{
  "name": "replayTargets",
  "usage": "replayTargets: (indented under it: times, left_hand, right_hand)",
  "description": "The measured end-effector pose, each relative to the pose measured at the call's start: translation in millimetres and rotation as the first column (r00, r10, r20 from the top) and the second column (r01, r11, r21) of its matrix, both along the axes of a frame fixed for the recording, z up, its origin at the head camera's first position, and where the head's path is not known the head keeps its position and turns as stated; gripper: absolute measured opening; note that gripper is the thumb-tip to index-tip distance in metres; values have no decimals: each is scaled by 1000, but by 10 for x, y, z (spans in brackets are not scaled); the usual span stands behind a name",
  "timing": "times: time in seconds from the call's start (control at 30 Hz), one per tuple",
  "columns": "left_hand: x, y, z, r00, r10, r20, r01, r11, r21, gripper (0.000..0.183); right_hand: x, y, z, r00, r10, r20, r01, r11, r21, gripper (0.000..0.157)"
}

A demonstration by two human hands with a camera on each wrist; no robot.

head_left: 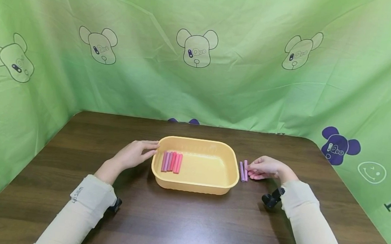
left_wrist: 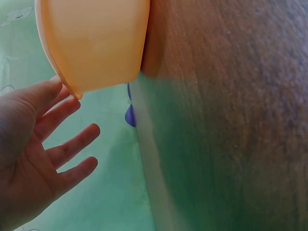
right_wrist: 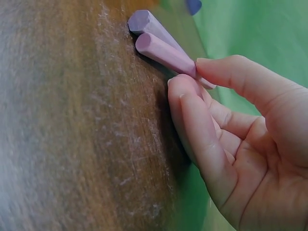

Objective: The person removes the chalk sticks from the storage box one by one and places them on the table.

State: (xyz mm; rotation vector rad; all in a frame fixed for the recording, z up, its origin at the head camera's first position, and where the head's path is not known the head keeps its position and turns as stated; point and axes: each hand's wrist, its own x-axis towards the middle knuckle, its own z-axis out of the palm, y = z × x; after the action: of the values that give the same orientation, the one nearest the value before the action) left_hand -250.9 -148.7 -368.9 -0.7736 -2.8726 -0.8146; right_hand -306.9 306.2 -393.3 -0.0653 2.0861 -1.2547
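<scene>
A yellow plastic tub (head_left: 193, 187) sits mid-table, with a row of several pink and purple chalk sticks (head_left: 171, 162) lying side by side at its left end. My left hand (head_left: 135, 154) is at the tub's left rim, its thumb and index finger touching the edge; the other fingers (left_wrist: 72, 147) are spread and fairly straight. Right of the tub, my right hand (head_left: 263, 168) pinches a light purple chalk stick (right_wrist: 166, 55) by one end between thumb and fingers. Close alongside lies a darker purple chalk stick (right_wrist: 144, 23) on the table.
The dark wooden table (head_left: 177, 223) bears pale scuffs or dust near the right hand. A green printed cloth (head_left: 191, 90) hangs behind and at both sides. Black wrist cameras (head_left: 271, 198) are strapped under both forearms.
</scene>
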Motion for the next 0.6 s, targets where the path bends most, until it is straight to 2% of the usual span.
replayTargets:
  times: [0.4, 0.6]
  left_hand:
    - [0, 0, -4, 1000, -2, 0, 2, 1000, -1, 37]
    - [3, 4, 3, 1000, -6, -3, 6, 1000, -2, 37]
  right_hand:
    - [14, 1, 5, 1000, -6, -3, 6, 1000, 12, 14]
    - [28, 8, 92, 999, 7, -49, -6, 1000, 18, 13]
